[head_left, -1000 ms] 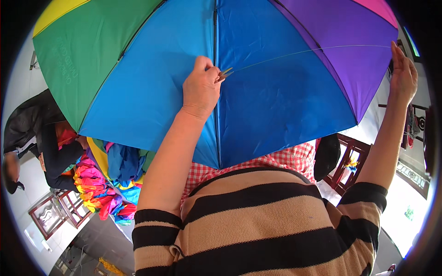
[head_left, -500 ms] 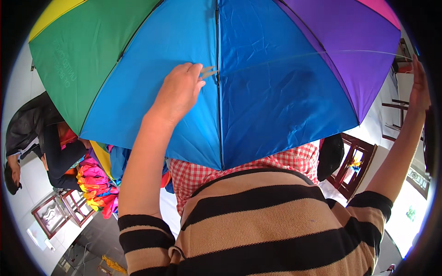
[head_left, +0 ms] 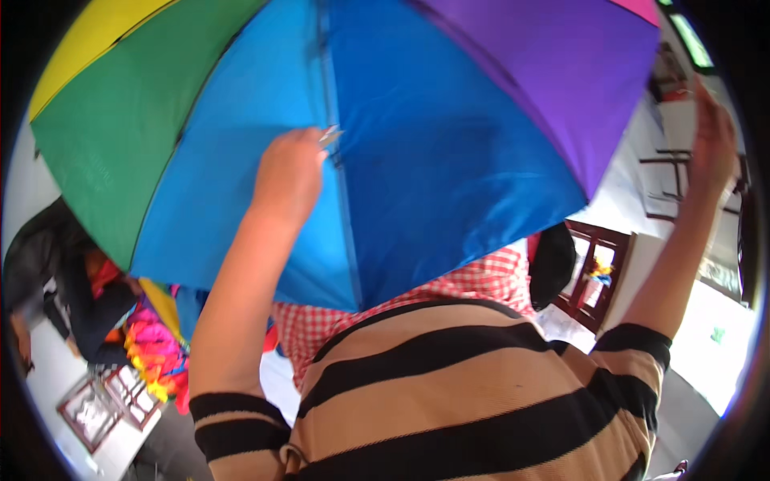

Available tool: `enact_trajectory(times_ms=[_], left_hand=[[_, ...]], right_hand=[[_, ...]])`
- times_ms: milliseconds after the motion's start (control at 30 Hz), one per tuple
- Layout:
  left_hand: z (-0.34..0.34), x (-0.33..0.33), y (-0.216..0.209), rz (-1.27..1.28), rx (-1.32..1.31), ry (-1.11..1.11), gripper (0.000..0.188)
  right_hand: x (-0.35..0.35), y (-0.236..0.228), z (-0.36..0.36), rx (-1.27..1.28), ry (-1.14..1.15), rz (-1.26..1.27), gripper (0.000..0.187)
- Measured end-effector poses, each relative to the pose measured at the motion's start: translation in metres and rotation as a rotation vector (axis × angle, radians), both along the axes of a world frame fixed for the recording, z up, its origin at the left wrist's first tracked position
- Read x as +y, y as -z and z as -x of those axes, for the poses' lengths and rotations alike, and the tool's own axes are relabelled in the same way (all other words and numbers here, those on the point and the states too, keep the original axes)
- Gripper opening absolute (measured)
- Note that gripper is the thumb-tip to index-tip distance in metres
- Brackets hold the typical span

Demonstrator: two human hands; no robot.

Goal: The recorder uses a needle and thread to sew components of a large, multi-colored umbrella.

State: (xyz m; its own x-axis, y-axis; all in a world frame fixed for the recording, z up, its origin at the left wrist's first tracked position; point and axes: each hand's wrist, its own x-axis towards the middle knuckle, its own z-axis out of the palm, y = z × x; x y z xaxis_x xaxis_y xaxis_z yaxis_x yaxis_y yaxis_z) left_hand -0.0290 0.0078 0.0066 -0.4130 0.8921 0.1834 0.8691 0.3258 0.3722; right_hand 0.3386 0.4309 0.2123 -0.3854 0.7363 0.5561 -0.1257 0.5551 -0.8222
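An open rainbow umbrella [head_left: 433,160] spreads before me, its green, light blue, dark blue and purple panels facing me. My left hand [head_left: 290,172] is closed on small snips [head_left: 330,137], whose metal blades poke past the fingertips at the dark rib [head_left: 335,164] between the two blue panels. Motion blurs the blades, so their gap is unclear. Far out at the right, my right hand [head_left: 714,140] is raised beyond the purple panel, fingers close together. A thin thread ran to its fingertips in the earlier picture; blur hides it now.
A red-and-white checked cloth [head_left: 489,272] lies under the umbrella's near edge. To the left, a person in dark clothes [head_left: 56,264] sits by a heap of bright folded fabric [head_left: 156,349]. Dark wooden chair frames [head_left: 670,180] stand at the right, above a wooden door [head_left: 593,272].
The umbrella has shifted left in view, as has my left hand with the snips at the rib. My right hand also sits slightly further left. The thread no longer shows.
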Motion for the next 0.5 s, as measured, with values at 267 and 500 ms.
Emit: enact_trajectory(times_ms=[267,500], left_hand=[[0.02,0.002,0.002,0.242,0.048,-0.399,0.019],[0.102,-0.037,-0.016,0.094,0.251,-0.69,0.023]], right_hand=[[-0.098,0.105,0.102,-0.272,-0.046,0.159,0.007],[-0.21,0.176,0.135,-0.626,-0.396,0.343,0.007]])
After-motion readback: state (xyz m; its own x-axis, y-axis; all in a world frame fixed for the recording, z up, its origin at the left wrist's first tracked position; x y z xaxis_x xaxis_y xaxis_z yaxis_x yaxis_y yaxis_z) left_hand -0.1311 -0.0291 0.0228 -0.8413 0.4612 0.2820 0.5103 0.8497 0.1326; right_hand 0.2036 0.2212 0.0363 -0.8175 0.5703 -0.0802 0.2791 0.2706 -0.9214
